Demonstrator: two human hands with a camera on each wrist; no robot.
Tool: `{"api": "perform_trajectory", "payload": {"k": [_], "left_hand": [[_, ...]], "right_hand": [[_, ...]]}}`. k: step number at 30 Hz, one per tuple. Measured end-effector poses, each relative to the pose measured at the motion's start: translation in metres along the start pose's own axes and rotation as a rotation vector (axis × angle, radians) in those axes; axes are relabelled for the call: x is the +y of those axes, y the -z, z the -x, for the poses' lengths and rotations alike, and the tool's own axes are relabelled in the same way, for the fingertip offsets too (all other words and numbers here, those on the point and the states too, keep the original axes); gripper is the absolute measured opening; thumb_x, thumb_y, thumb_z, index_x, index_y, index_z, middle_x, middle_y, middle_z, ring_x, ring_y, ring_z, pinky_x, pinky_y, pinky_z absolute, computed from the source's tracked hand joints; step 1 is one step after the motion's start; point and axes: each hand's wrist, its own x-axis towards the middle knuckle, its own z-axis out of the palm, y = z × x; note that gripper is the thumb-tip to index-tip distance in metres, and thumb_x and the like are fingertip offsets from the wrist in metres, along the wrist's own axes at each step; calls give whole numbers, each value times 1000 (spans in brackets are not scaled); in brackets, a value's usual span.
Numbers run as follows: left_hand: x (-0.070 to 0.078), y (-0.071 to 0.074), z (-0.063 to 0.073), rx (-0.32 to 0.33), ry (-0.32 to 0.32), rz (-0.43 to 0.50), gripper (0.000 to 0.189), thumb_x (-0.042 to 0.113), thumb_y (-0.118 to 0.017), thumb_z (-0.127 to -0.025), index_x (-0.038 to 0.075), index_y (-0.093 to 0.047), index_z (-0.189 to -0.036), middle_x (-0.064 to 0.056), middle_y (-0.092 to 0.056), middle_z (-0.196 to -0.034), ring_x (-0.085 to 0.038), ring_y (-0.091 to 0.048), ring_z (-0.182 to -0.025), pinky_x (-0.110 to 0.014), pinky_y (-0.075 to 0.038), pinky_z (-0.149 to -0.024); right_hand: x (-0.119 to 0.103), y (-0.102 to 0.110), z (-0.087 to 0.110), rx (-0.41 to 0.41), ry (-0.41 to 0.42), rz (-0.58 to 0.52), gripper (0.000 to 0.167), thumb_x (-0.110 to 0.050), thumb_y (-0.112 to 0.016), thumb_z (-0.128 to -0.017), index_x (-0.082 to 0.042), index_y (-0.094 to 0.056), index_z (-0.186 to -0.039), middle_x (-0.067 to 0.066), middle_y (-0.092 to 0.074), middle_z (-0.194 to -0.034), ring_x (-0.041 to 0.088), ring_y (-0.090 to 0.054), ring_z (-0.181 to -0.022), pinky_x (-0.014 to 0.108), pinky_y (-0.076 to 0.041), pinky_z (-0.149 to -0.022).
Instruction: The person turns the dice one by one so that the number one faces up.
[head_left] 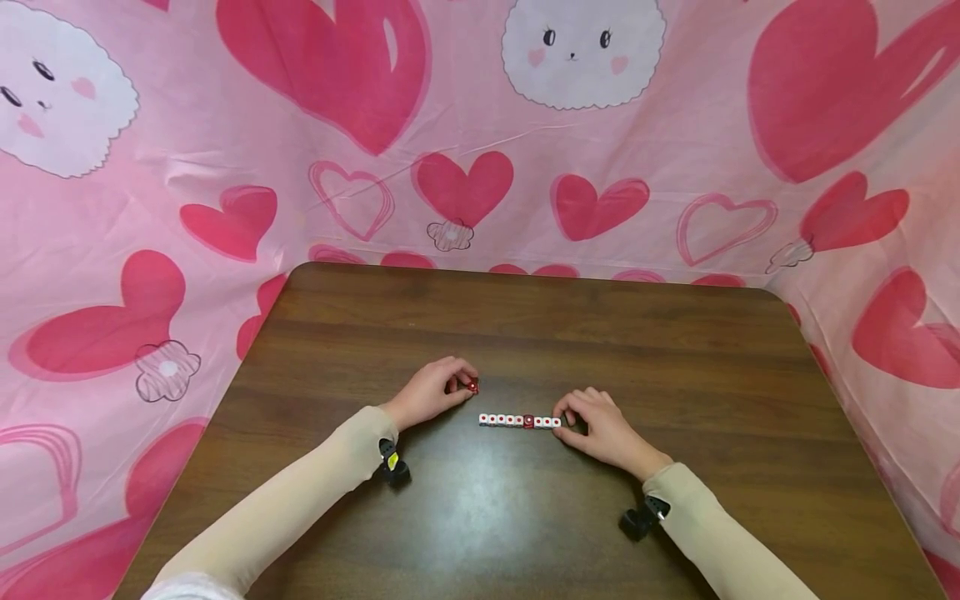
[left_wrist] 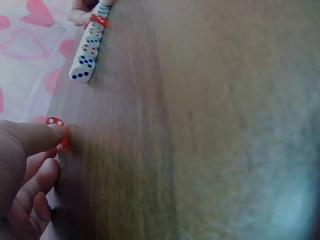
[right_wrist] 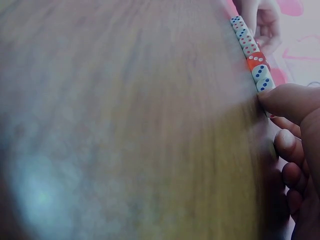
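My left hand point(head_left: 437, 390) pinches a red die point(head_left: 473, 387) between thumb and fingers, low over the table. In the left wrist view, white pips show on this die point(left_wrist: 54, 121), and the thumb covers part of it. A straight row of white dice point(head_left: 501, 419) lies to the right, with one red die point(head_left: 528, 422) set among them. At the row's right end my right hand point(head_left: 602, 427) pinches the last white die, its thumb point(right_wrist: 282, 101) on the near side. Blue and red pips mark the white dice point(right_wrist: 242, 33).
Beneath everything is a brown wood-grain table point(head_left: 637, 342) with rounded far corners. A pink cloth point(head_left: 480, 125) printed with hearts hangs behind and along both sides. Each wrist carries a small black camera point(head_left: 396, 473) on a strap.
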Motion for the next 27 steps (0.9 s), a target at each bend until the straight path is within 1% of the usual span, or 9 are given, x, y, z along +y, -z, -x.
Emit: {"api": "perform_trajectory", "payload": {"k": [6, 10, 14, 19, 22, 27], "left_hand": [[2, 0, 5, -14, -3, -2, 14, 13, -79, -93, 15, -71, -104, 4, -65, -95, -10, -57, -82, -26, -48, -75], [3, 1, 11, -25, -9, -3, 14, 12, -78, -93, 15, -71, -104, 6, -64, -93, -9, -56, -80, -26, -48, -74], [4, 0, 16, -44, -13, -34, 14, 12, -78, -93, 17, -71, -104, 8, -63, -92, -8, -56, -81, -27, -48, -75], [7, 0, 22, -97, -8, -88, 13, 19, -78, -93, 21, -71, -103, 13, -62, -92, -6, -55, -85, -28, -47, -77], [10, 0, 24, -124, -15, -97, 13, 23, -79, -93, 23, -71, -104, 15, -61, -91, -7, -53, -86, -28, -45, -77], [11, -3, 24, -124, -19, -89, 13, 24, -79, -94, 23, -72, -104, 16, -62, -90, -7, -51, -84, -28, -43, -77]], "right_hand": [[0, -1, 0, -4, -2, 1, 26, -17, -85, -85, -27, -63, -95, -16, -47, -81, 3, -35, -79, 33, -27, -81], [0, -1, 0, -12, -10, -2, 26, -18, -85, -86, -27, -63, -96, -17, -47, -81, 4, -35, -79, 33, -27, -81], [0, 0, 0, -15, -14, 1, 25, -18, -85, -86, -27, -63, -95, -16, -47, -81, 4, -35, -79, 34, -27, -81], [0, -1, -1, -20, -11, -1, 25, -18, -84, -86, -26, -63, -96, -16, -47, -81, 4, -34, -79, 34, -26, -81], [1, -1, -1, -18, -10, -1, 24, -18, -84, -87, -26, -63, -96, -15, -47, -81, 4, -34, -79, 34, -26, -81], [1, -1, -1, -13, -10, 0, 24, -18, -84, -87, -25, -64, -96, -14, -48, -82, 4, -35, -79, 34, -27, -81]]}}
